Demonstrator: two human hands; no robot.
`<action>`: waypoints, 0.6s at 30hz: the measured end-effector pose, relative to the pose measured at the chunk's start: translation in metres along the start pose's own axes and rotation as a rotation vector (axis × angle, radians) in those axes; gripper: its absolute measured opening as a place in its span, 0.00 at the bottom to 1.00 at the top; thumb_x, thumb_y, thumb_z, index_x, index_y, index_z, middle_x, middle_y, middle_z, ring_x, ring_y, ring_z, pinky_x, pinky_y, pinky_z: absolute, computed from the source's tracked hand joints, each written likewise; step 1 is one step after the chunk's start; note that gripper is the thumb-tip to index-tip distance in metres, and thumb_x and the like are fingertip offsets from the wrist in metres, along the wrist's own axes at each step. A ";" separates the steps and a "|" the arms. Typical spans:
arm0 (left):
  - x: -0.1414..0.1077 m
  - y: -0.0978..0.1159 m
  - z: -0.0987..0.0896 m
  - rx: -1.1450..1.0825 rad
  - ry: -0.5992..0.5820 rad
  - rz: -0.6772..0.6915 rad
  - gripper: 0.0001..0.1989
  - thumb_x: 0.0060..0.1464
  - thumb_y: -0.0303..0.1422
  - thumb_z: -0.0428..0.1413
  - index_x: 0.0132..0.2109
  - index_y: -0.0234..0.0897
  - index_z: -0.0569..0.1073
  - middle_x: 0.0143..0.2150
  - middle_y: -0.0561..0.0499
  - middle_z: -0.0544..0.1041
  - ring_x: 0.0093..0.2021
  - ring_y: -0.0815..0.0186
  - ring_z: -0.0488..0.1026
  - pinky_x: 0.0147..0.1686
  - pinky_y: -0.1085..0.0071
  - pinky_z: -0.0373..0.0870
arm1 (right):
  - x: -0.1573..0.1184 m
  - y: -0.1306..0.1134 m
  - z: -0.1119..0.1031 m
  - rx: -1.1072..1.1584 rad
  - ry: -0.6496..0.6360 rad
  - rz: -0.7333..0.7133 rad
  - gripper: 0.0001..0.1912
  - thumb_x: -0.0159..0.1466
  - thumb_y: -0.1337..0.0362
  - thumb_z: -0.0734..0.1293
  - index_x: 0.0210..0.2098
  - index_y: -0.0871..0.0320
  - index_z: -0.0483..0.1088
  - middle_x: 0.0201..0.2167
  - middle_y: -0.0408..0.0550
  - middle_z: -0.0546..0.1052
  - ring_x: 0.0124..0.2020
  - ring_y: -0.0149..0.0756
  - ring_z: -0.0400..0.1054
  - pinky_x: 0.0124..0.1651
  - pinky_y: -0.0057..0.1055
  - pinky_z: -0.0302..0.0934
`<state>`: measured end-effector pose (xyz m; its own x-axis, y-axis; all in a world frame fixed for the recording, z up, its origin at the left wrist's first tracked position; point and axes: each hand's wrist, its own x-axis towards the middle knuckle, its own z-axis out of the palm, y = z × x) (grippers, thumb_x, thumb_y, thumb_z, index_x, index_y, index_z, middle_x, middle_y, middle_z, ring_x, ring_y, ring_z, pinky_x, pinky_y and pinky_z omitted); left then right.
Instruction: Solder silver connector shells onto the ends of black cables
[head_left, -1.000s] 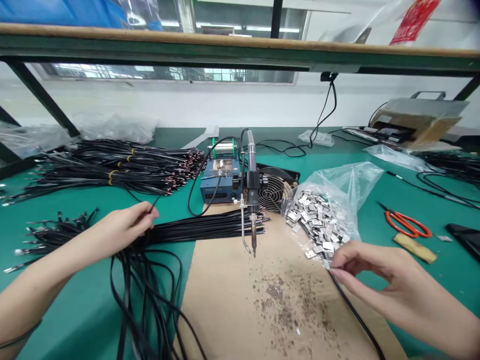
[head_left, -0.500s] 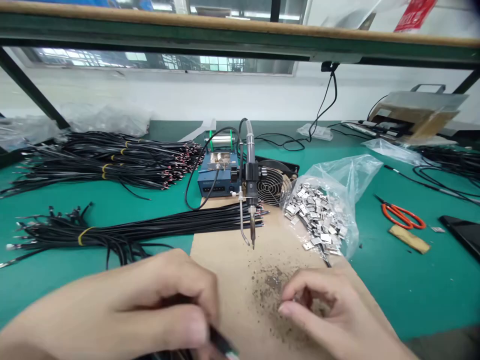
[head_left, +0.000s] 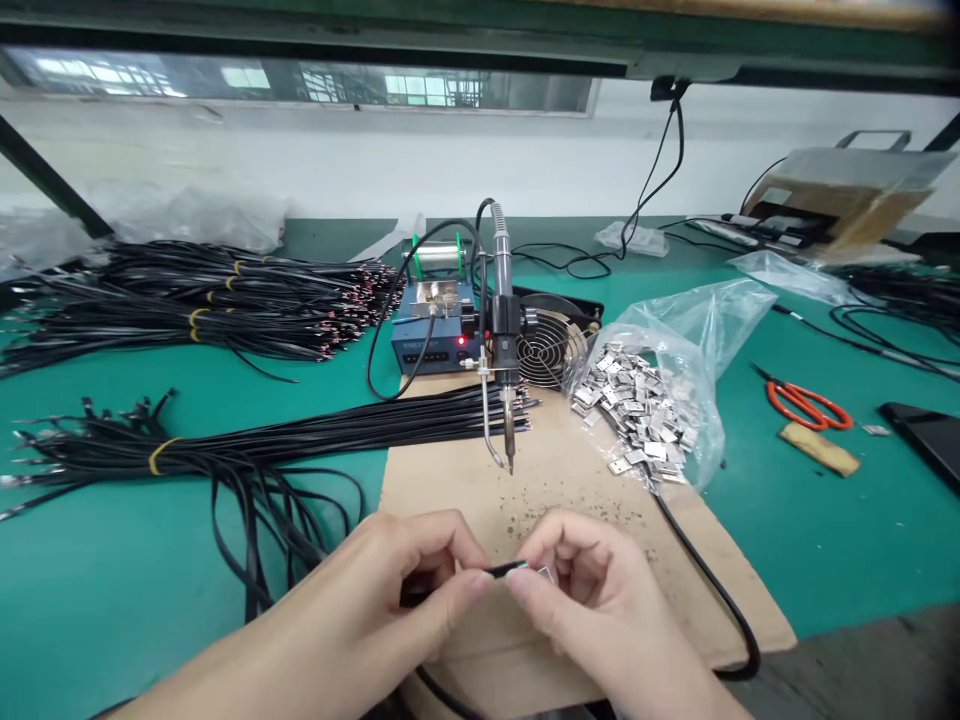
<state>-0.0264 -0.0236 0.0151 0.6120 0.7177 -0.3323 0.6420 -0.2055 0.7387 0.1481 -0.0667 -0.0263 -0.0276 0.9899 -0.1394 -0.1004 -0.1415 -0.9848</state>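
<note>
A black cable (head_left: pixel 504 570) spans the short gap between my two hands. My left hand (head_left: pixel 420 575) is closed and pinches it just behind its end. Thumb and forefinger of my right hand (head_left: pixel 592 590) close on the cable's tip, where a bit of green wire shows. A small metal piece (head_left: pixel 546 574), probably a USB plug shell, peeks out by the right fingers, partly hidden. Above the hands, the soldering iron (head_left: pixel 508 420) points tip-down in its stand. A brown cardboard sheet (head_left: pixel 442 490) with dark solder specks lies under them.
A plastic bag of metal USB plugs (head_left: pixel 645 410) lies right of the iron. Behind stands a blue soldering station (head_left: pixel 424 340) beside a round fan (head_left: pixel 551 350). Cable bundles (head_left: pixel 247 440) lie left. Orange-handled scissors (head_left: pixel 806 405), a yellow sponge (head_left: pixel 819 448) and a phone (head_left: pixel 926 440) are right.
My hands have come together at the cable's end; they were apart before. The view has tilted down slightly. A red light now shows on the soldering station, and a black cable now loops at right.
</note>
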 end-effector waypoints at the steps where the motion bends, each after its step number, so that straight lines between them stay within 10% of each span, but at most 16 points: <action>1: -0.001 0.001 0.000 0.006 -0.005 -0.006 0.16 0.61 0.43 0.45 0.33 0.39 0.69 0.25 0.57 0.66 0.26 0.71 0.62 0.24 0.79 0.58 | 0.000 0.001 0.000 0.004 -0.005 -0.007 0.08 0.53 0.64 0.67 0.22 0.58 0.63 0.14 0.34 0.59 0.15 0.23 0.49 0.17 0.22 0.43; 12: 0.006 0.004 0.008 -0.362 0.046 0.050 0.13 0.62 0.38 0.45 0.31 0.38 0.63 0.19 0.62 0.55 0.18 0.75 0.48 0.15 0.80 0.45 | -0.005 -0.004 0.031 0.139 0.300 -0.026 0.11 0.52 0.61 0.68 0.19 0.57 0.63 0.12 0.37 0.63 0.14 0.24 0.51 0.18 0.24 0.45; 18: 0.004 0.005 0.013 -0.378 0.065 0.109 0.12 0.62 0.36 0.45 0.32 0.38 0.65 0.20 0.59 0.59 0.20 0.73 0.57 0.19 0.80 0.54 | -0.006 0.000 0.044 0.219 0.396 -0.060 0.12 0.52 0.61 0.70 0.19 0.56 0.63 0.12 0.37 0.62 0.14 0.24 0.51 0.18 0.24 0.48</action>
<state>-0.0146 -0.0304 0.0094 0.6290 0.7483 -0.2108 0.3522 -0.0326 0.9354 0.1050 -0.0732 -0.0210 0.3630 0.9190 -0.1539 -0.2995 -0.0413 -0.9532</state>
